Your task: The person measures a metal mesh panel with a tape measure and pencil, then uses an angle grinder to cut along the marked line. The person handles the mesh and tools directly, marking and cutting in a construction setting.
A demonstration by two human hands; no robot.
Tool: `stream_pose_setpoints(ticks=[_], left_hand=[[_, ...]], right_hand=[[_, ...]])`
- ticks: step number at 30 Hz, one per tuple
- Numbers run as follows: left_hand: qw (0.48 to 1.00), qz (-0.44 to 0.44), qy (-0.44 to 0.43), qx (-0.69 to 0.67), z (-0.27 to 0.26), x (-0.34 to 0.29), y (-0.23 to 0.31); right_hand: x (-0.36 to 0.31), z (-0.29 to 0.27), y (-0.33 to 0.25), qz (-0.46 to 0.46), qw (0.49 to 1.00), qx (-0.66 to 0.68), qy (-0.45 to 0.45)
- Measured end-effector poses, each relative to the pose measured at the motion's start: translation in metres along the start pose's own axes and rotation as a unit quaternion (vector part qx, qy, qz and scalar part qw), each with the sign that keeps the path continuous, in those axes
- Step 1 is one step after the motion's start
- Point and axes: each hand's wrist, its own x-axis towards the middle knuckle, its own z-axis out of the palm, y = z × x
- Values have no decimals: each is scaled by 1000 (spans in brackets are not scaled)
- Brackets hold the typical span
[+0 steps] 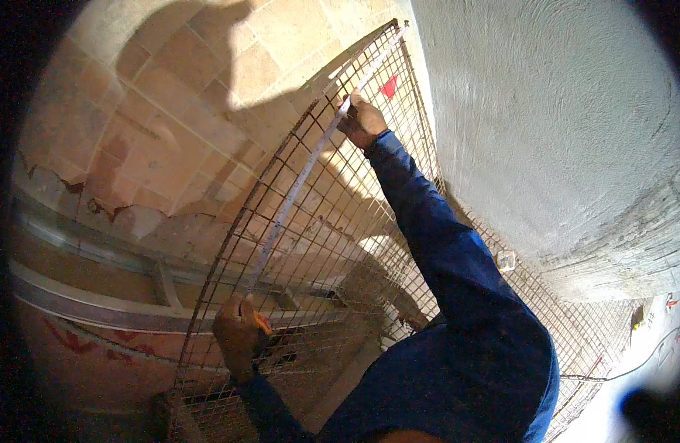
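We see a wire mesh panel (332,221) leaning by the plastered wall (561,111). A tape measure (296,184) runs taut along it. Our right hand (363,118) has its fingers clenched on the tape's top end, and our left hand (240,332) grips the case low down. We judge it reads best kept straight along one wire.

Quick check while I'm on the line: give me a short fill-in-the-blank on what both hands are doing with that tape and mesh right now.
1. The tape measure is stretched across a wire ____ panel.
2. The right hand pins the tape's far end near the panel's ____ edge.
3. The left hand holds the tape's ____ case.
4. Both sleeves are ____.

Missing words: mesh; top; orange; blue
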Motion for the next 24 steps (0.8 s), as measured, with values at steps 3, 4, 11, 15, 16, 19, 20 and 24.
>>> stream_pose_setpoints(ticks=[3,4,11,15,16,19,20,24], left_hand=[[995,4,-60,78,12,5,-19],[995,54,-26,77,17,7,-26],[994,34,-74,76,23,19,-35],[999,-20,-42,8,20,9,-23],[1000,-16,-12,1,19,6,-25],[998,-24,12,50,18,-5,-46],[996,-53,-40,52,13,-4,-60],[995,-84,-7,53,-1,-26,-108]], right_hand=[[-3,-10,5,22,999,4,44],[-1,-14,8,34,997,19,66],[32,-36,22,46,997,-59,31],[38,-40,32,55,995,-44,65],[36,-40,31,54,995,-46,71],[17,-35,19,-15,937,-348,-25],[5,-30,13,39,948,-316,0],[-84,9,-4,46,945,-293,137]])
